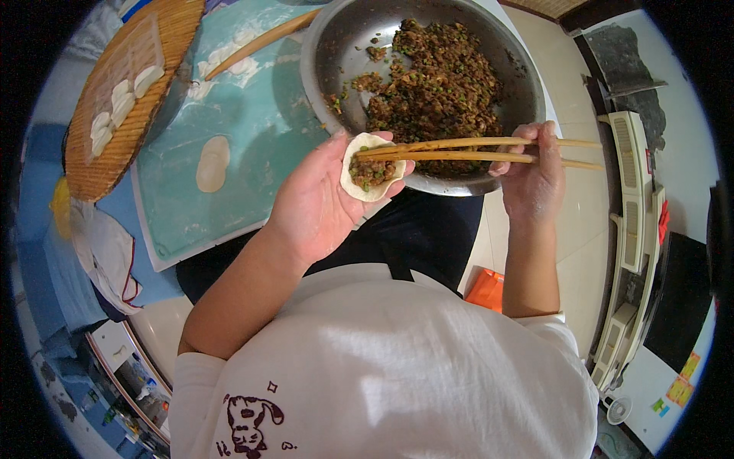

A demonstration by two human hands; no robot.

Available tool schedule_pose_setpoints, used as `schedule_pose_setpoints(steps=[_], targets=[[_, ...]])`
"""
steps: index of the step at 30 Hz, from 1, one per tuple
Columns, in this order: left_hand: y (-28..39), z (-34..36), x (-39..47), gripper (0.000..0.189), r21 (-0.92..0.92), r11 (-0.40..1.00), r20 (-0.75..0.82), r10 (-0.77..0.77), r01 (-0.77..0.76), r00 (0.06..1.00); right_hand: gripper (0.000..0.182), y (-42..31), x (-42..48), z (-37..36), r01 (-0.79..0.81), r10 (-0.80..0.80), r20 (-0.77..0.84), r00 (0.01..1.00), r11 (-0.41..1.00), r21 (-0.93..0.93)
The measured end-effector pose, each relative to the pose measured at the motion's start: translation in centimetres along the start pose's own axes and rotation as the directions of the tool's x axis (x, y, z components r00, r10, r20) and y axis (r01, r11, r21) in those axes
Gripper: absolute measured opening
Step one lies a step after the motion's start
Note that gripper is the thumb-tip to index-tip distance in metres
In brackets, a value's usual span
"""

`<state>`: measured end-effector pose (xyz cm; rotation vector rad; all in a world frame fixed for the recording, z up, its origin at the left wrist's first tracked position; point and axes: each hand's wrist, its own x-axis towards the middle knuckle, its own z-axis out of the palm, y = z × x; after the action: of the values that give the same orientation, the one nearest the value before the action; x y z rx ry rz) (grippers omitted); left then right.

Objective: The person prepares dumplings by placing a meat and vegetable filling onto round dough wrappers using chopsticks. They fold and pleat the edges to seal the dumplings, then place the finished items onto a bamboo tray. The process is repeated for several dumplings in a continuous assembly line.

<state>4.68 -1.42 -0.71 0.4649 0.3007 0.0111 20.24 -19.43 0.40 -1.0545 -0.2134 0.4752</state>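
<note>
A round dumpling wrapper [375, 195] rests in the palm and fingers of my left hand [321, 201]. Minced filling with green bits [370, 174] lies in its middle. My right hand [533, 175] grips a pair of wooden chopsticks [459, 148], whose tips reach over the filling in the wrapper. Just beyond both hands stands a wide steel bowl [344, 51], with a brown and green filling [441, 80] heaped mostly on its right side. Left of my left hand, flat wrappers [213, 164] lie overlapped on the green mat.
Flour and a wooden rolling pin [261, 45] are on the green mat [178, 218]. At the left, a woven round tray [123, 40] carries a clear plastic tray with several white dumplings [122, 103]. An orange bag [486, 288] lies on the tiled floor to the right.
</note>
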Motion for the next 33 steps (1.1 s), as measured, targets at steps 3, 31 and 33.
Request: schedule_pose_setpoints(steps=[3, 31, 33], targets=[[-0.1, -0.1, 0.0, 0.052, 0.045, 0.997, -0.03, 0.062, -0.061, 0.998, 0.029, 0.0, 0.0, 0.0, 0.017, -0.017, 0.039, 0.999, 1.0, 0.009], [1.0, -1.3, -3.0, 0.033, 0.047, 0.998, -0.247, 0.048, -0.037, 0.968, 0.029, -0.8, -1.6, -3.6, -0.157, -0.115, -0.245, 0.963, 0.499, -0.852], [0.8, -1.3, -3.2, 0.031, 0.215, 0.976, -0.299, 0.088, -0.023, 0.95, 0.029, -1.2, -2.4, -3.5, -0.27, 0.004, -0.312, 0.95, 0.512, -0.815]])
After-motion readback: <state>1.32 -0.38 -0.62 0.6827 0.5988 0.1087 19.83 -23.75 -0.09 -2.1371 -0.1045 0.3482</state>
